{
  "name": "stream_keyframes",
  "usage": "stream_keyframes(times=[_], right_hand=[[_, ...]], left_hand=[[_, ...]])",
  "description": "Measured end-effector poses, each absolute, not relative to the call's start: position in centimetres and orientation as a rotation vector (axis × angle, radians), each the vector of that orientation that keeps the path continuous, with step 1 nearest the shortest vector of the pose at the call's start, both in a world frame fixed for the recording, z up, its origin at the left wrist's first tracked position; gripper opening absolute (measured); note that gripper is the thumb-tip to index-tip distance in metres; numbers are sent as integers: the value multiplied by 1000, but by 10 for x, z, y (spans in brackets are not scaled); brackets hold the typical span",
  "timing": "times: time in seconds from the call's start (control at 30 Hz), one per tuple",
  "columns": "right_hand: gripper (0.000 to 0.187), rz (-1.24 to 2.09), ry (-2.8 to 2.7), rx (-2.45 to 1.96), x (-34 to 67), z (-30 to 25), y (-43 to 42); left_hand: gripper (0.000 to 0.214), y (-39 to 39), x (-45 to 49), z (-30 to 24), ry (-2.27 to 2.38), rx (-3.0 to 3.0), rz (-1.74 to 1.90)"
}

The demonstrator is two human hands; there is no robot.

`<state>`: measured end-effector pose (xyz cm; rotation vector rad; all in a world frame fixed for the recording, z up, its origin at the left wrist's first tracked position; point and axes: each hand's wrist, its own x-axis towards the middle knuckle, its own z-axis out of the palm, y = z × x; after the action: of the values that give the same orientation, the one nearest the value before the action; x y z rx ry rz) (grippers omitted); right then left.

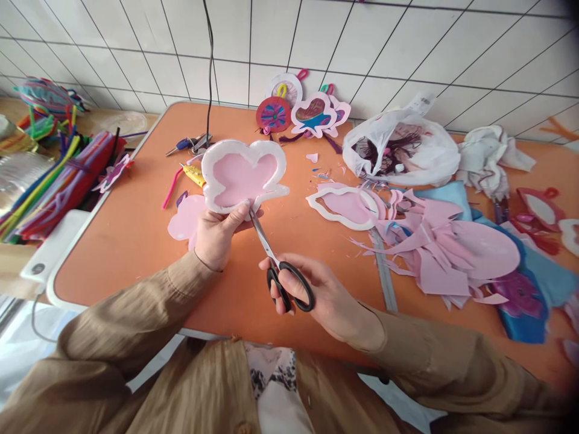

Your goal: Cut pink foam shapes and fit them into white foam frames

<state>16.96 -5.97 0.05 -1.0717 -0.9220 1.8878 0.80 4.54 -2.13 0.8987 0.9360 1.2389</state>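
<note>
My left hand (218, 234) pinches the lower edge of a pink foam butterfly shape with a white border (242, 175), holding it up above the orange table (136, 241). My right hand (312, 289) grips black-handled scissors (275, 262), fingers through the loops. The blades point up and left, with their tips at the bottom edge of the shape beside my left thumb. A second pink cut-out (185, 220) lies on the table under my left hand.
Another white-bordered pink shape (346, 205) lies at centre right beside a heap of pink offcuts (434, 247) and blue foam (529, 283). A white plastic bag (400, 147) and finished decorations (298, 111) stand at the back. Pipe cleaners (58, 175) fill the left side.
</note>
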Motion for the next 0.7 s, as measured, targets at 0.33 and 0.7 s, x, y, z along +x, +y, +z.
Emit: stream_keyframes(times=[0.33,0.7], right_hand=[[59,1895,-912,-1078,171,-1,-59],[54,1892,-872,-1135,169,5,-59]], left_hand=[[47,46,9,-22,985,898,1261],[45,45,8,-25,994,952,1260]])
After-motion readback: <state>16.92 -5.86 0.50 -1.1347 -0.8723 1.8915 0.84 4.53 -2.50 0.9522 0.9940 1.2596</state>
